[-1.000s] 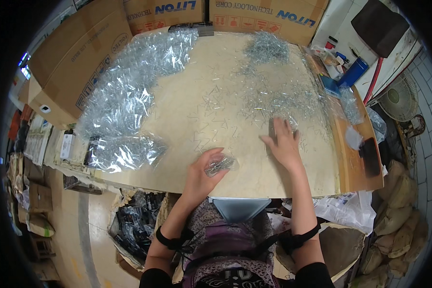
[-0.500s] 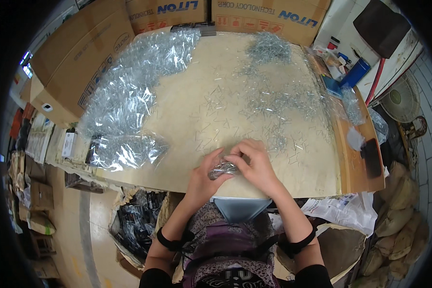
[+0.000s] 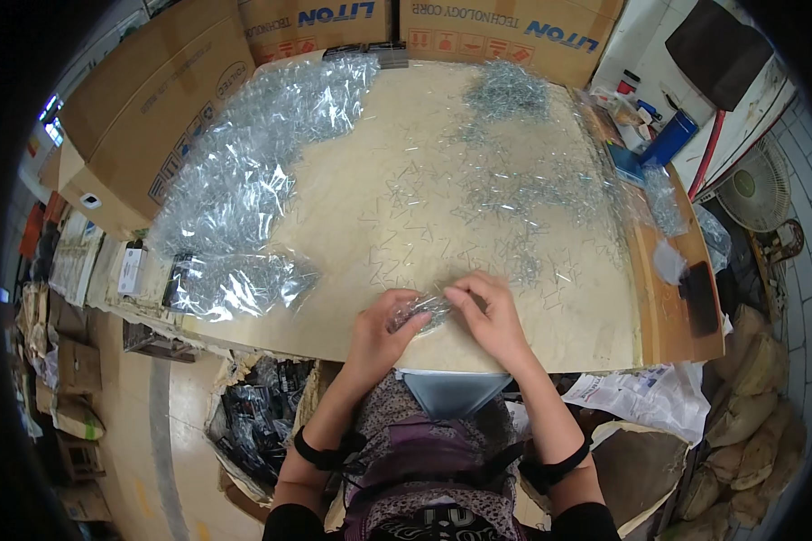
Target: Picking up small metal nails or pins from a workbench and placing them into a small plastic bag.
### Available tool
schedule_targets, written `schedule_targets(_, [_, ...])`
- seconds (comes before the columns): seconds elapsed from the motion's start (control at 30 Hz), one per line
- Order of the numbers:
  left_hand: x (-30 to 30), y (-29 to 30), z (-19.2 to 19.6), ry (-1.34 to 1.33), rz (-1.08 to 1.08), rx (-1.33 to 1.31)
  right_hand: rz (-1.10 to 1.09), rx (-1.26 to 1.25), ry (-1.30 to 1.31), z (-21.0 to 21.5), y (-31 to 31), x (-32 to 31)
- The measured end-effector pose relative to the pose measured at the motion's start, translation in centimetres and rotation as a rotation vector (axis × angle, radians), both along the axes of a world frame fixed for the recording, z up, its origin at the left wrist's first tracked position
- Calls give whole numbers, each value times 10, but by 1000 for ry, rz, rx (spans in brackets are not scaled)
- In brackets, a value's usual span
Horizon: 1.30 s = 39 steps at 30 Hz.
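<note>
Right between both hands sits a small clear plastic bag with thin metal pieces inside (image 3: 421, 311), held just above the near edge of the table. The left hand (image 3: 381, 335) curls under and behind it, fingers closed on the plastic, apparently cradling the weight so the contents stay put. The right hand (image 3: 487, 317) comes in from the other side, fingertips pinched on the bag's top edge, a grip that looks suited to keeping the mouth of the bag under control.

Just beyond the fingers, loose thin metal wire pieces (image 3: 478, 203) lie scattered thinly, thickening into a grey heap of the same pieces (image 3: 507, 90) far ahead of the right hand. Spread out like that, they look easy to pick singly. Off to the left of the left hand, a big pile of filled clear bags (image 3: 244, 194) glints, set apart from the loose stock.

It all rests on a pale beige table top (image 3: 352, 171). Brown cardboard boxes (image 3: 144, 108) wall in the far and left sides. Beyond the right hand, a blue bottle (image 3: 668, 137) stands at the table's edge, with a fan (image 3: 753, 189) behind it. Sacks and paper crowd the floor below.
</note>
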<state>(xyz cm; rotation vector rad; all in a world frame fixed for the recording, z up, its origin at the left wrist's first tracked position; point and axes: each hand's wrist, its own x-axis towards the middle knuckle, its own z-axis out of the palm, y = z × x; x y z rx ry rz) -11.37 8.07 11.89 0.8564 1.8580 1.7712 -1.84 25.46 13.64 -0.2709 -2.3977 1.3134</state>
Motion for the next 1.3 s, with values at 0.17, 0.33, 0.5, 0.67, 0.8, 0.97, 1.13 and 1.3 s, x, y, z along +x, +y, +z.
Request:
schedule_targets(0.17, [-22,-26,4,228,370,-83,-591,-13,107,37,36,30])
schedule_targets(0.33, [-57,-54,9,665,801,-476,-1041,345,-95,-12,225,136])
schedule_targets(0.5, [-69,-65,8,797,968,-538,-1038,1014,-373,-56,312,200])
schedule_targets(0.67, [-66,-68,8,920,976,-583,-1040,870,-452,-41,279,187])
schedule_targets(0.8, [-43,-56,18,1003,926,-322,-1116,944,-22,-15,244,185])
schedule_targets(0.97, [37,-31,30,145,-27,68,-646,709,389,11,55,118])
schedule_targets(1.13, [78,0,20,-382,-162,119,-237,608,255,-1,-74,95])
schedule_targets(1.3, [71,-18,0,-237,-261,-104,-465,325,273,18,-69,93])
